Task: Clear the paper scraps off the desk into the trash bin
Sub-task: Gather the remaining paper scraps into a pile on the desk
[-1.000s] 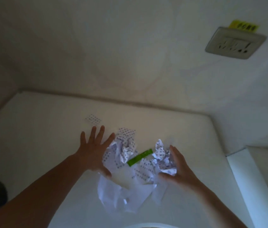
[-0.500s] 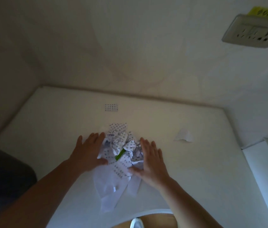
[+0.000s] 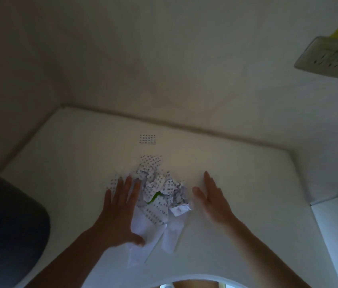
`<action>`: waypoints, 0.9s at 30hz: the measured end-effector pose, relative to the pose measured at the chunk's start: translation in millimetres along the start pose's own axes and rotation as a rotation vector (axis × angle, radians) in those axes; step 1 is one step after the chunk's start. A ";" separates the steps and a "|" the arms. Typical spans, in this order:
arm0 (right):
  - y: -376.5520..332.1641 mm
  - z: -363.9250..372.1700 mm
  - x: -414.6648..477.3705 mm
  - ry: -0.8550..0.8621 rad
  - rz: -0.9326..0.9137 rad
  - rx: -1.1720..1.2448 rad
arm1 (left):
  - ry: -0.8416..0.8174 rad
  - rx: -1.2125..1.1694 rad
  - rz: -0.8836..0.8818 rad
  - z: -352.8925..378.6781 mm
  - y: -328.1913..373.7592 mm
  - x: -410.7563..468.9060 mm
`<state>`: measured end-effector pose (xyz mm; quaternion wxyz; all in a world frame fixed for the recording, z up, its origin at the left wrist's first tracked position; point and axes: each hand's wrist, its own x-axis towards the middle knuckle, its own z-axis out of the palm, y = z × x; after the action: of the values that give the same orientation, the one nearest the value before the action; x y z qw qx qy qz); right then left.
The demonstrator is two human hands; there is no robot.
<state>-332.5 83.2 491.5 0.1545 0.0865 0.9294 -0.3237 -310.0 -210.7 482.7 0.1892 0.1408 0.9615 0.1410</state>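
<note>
A heap of crumpled paper scraps (image 3: 157, 196), white with small dark print and one green strip (image 3: 154, 198), lies mid-desk on the white desk (image 3: 247, 183). My left hand (image 3: 120, 210) lies flat against the heap's left side, fingers spread, thumb on the lower white sheets. My right hand (image 3: 211, 199) is open, palm facing the heap, a little apart from its right side. One small printed scrap (image 3: 147, 139) lies alone farther back. No trash bin is recognisable in view.
The desk sits in a corner, walls at the back and left. A wall socket (image 3: 330, 59) with a yellow label is at upper right. A dark rounded object (image 3: 8, 225) stands at the left beside the desk. A white ledge (image 3: 334, 229) adjoins the desk's right side.
The heap has been pushed together tighter. My right hand has come off the heap and moved right. The loose white scrap seen at the right half a second ago is out of sight.
</note>
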 end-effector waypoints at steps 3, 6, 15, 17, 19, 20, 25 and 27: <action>-30.7 20.7 -4.6 -0.105 -0.113 0.035 | 0.032 -0.024 0.001 -5.2 -0.9 5.5; -45.5 27.3 -11.3 -0.223 -0.210 0.073 | 0.072 -0.056 0.021 -8.2 -6.3 9.2; -103.7 -15.8 81.9 0.021 -0.393 -0.086 | 0.095 -0.147 -0.037 -13.4 -2.5 -6.1; -135.5 -10.2 111.1 -0.119 -0.426 -0.158 | 0.106 -0.154 -0.077 -6.8 9.8 -10.6; -158.8 1.7 132.4 -0.253 -0.431 -0.213 | 0.105 -0.120 -0.118 3.9 26.7 -10.4; -166.0 8.1 139.2 -0.318 -0.413 -0.235 | 0.105 -0.090 -0.133 9.2 34.1 -8.9; -161.2 26.2 133.9 -0.495 -0.264 -0.173 | 0.077 -0.041 -0.215 19.1 40.1 0.7; -149.8 28.1 118.2 -0.532 -0.249 -0.089 | 0.064 -0.048 -0.228 17.1 36.5 -1.5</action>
<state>-475.8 -43.4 516.2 0.3553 -0.1229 0.8731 -0.3104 -293.9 -173.9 479.8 0.1766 0.0216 0.9732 0.1458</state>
